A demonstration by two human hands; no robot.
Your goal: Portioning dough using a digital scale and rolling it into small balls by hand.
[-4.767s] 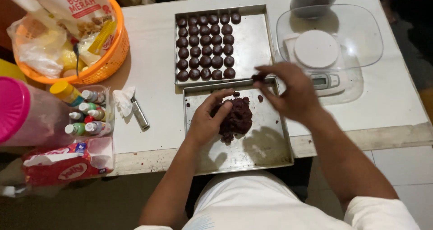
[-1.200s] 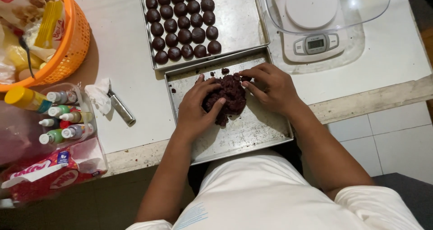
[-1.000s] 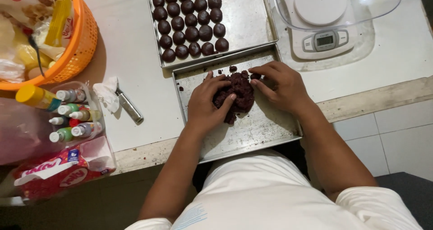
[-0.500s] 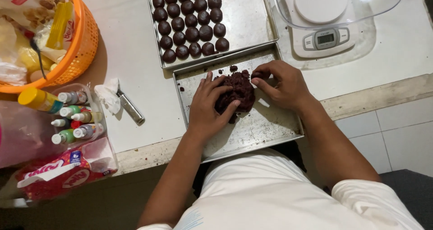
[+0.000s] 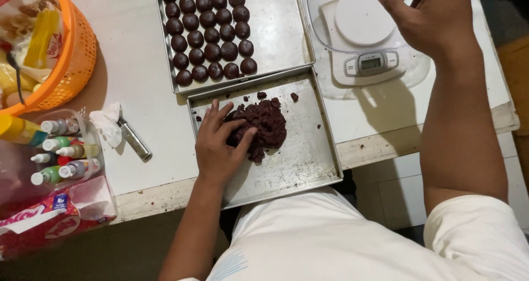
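The dark chocolate dough mound (image 5: pixel 263 126) sits in the upper middle of the near metal tray (image 5: pixel 308 165), well in from the rims on the right and near side, so there is bare tray to its right and toward the person, dotted with crumbs. That tray overhangs the table edge (image 5: pixel 380 146) toward the person's white shirt, and its far rim butts against the second tray (image 5: pixel 281 27), where rows of dark rolled balls (image 5: pixel 209 30) fill the left part and the right part lies bare. The mound is a rough lump, slightly longer from far to near than across, with no clear pointing end; a few loose bits lie just beyond it near the far rim. The left hand (image 5: pixel 217 143) lies flat on the tray with fingers spread, fingertips pressing into the left flank of the mound. The right hand (image 5: pixel 427 13) is up over the clear bowl on the white kitchen scale (image 5: pixel 363 38), fingers curled loosely inward; whether it pinches a piece of dough I cannot tell. To the left, a small metal tool with a tissue (image 5: pixel 124 132) rests on open tabletop, with food-colouring bottles (image 5: pixel 60 154) and an orange basket (image 5: pixel 71 60) beyond. Half a second ago both hands were on the mound; now the right has lifted away to the scale while the left stays put.
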